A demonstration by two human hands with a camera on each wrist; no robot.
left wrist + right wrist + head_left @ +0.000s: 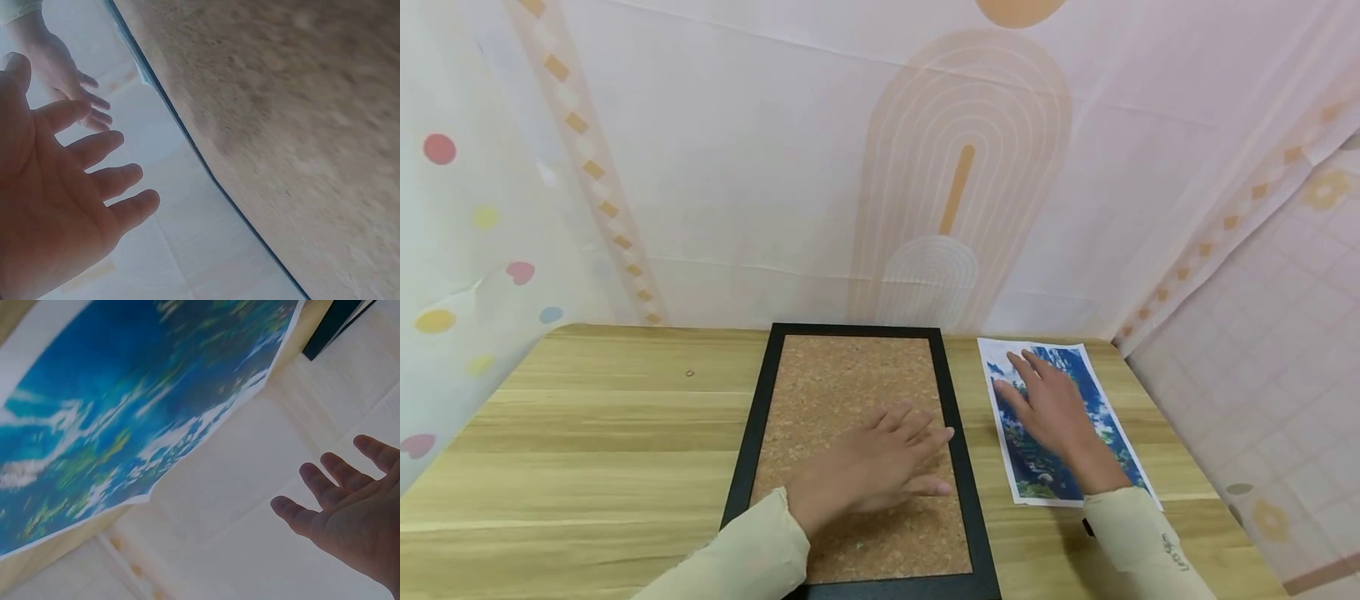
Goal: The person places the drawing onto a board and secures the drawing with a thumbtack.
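The person wears a pale beige long-sleeved top; the left sleeve (pixel 741 554) is plain, the right sleeve (pixel 1138 542) has small dark lettering near the cuff; both hands are bare

We see a counter (pixel 587 433) running up to a curtained wall (pixel 737 167) behind it. On the counter, near the middle, lies a framed cork board (pixel 850 375), its long side running away from us. Just to its right, apart from the frame, a printed picture (pixel 1045 475) lies flat on the counter. The left hand (pixel 880 467) sits over the board's near right part; the right hand (pixel 1048 404) rests on the picture. Far left of the board, a small ring (pixel 690 373) lies alone on the counter.
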